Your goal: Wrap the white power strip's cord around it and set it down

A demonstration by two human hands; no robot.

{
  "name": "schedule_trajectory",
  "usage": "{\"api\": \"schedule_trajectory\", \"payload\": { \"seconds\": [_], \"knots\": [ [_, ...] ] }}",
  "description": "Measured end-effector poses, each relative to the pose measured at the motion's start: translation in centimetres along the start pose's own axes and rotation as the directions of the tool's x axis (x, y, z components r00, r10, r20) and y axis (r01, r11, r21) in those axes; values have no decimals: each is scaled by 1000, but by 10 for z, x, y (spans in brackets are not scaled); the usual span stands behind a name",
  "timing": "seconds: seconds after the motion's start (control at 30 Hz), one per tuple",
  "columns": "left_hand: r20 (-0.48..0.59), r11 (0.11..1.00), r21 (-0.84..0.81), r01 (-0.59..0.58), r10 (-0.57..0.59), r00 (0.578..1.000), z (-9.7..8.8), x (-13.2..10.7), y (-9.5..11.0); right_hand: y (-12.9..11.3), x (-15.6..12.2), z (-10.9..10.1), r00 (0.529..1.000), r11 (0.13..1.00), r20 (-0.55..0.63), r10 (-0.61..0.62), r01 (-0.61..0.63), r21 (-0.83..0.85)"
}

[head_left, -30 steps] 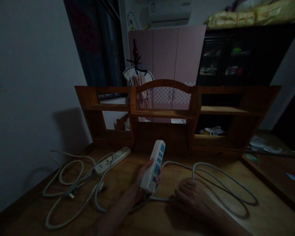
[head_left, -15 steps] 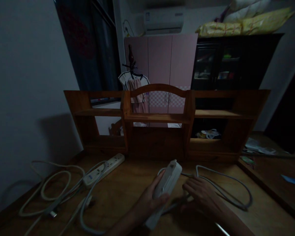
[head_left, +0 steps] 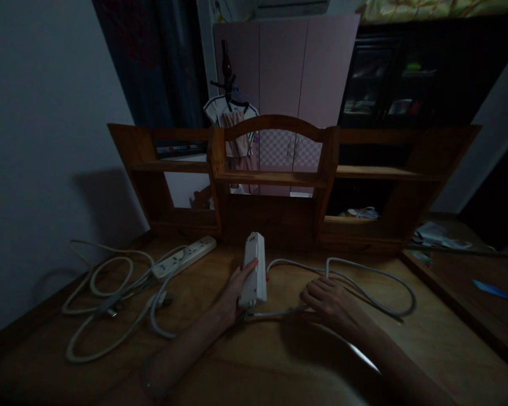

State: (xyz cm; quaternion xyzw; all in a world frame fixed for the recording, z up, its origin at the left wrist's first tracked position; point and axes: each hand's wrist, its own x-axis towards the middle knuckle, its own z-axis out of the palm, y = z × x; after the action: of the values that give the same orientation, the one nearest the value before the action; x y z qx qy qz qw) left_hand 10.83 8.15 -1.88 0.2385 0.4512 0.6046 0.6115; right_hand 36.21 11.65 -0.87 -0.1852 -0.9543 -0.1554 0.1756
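A white power strip is in my left hand, fingers wrapped round its middle. It stands tilted on end above the desk, narrow side toward me; its sockets are not visible. From its lower end a grey cable runs right to my right hand, whose fingers are closed round it low over the desk. More of this cable loops on the wood beyond that hand. To the left lies a second white power strip, sockets up, with a coiled pale cable and a plug beside it.
A wooden shelf unit stands along the back of the desk. At the left rises a white wall. A blue packet lies on the lower surface at the right. Beyond are pink cabinets and clothes hung on a stand.
My left hand has moved the power strip left and turned it more upright. The cable between my hands now stretches straighter. The view has tipped downward.
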Motion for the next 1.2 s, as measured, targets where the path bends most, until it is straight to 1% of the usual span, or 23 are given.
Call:
{"api": "schedule_trajectory", "payload": {
  "seconds": [0.03,0.1,0.17,0.2,0.27,0.3,0.37,0.43,0.5,0.57,0.63,0.7,0.73,0.83,0.9,0.97,1.07,1.13,1.2],
  "knots": [
    [32,996,-91,23,-21,999,0,2,1,-6,2,2,1000,1000,18,-14,14,-1],
    [106,972,-232,39,-14,994,1,5,2,-18,7,6,997,999,51,-51,51,0],
    [142,963,-268,17,22,990,1,7,3,-30,11,9,993,996,71,-93,93,1],
    [135,968,-251,-15,51,989,1,7,4,-35,12,9,990,993,76,-117,117,2],
    [77,974,-175,-145,161,984,0,6,5,-41,12,7,986,989,75,-151,151,7],
    [46,967,-124,-224,231,972,-1,5,7,-42,12,6,986,988,69,-154,154,10],
    [1,934,-13,-358,358,934,-2,3,10,-41,9,2,990,990,36,-139,139,15],
    [-6,902,86,-424,426,905,-2,0,13,-37,7,0,994,994,-43,-104,105,24],
    [16,885,150,-441,444,896,-1,-3,16,-29,5,-1,983,996,-168,-68,77,45],
    [70,884,184,-431,425,902,3,-6,15,-20,4,-2,957,997,-289,-28,50,67],
    [158,898,196,-394,368,916,6,-10,12,-10,2,-3,937,998,-348,19,6,69],
    [241,923,199,-329,279,929,9,-12,7,-1,0,-5,935,997,-348,59,-39,63],
    [267,938,201,-283,226,937,10,-13,4,1,0,-6,937,997,-340,73,-55,62],
    [289,969,196,-153,92,953,10,-13,-3,3,0,-9,943,993,-316,105,-85,76],
    [289,977,179,-119,63,955,9,-13,-6,1,0,-10,947,990,-296,127,-105,90],
    [251,978,169,-122,77,965,8,-11,-7,-2,1,-12,949,988,-285,139,-114,103],
    [110,985,132,-115,101,989,6,-8,-7,-4,1,-14,945,986,-294,142,-109,126],
    [2,992,63,-114,114,994,4,-5,-5,-6,0,-17,943,987,-307,130,-93,133],
    [-70,990,-28,-138,136,988,1,-1,0,-10,1,-19,951,991,-295,94,-61,120]
  ]
}}
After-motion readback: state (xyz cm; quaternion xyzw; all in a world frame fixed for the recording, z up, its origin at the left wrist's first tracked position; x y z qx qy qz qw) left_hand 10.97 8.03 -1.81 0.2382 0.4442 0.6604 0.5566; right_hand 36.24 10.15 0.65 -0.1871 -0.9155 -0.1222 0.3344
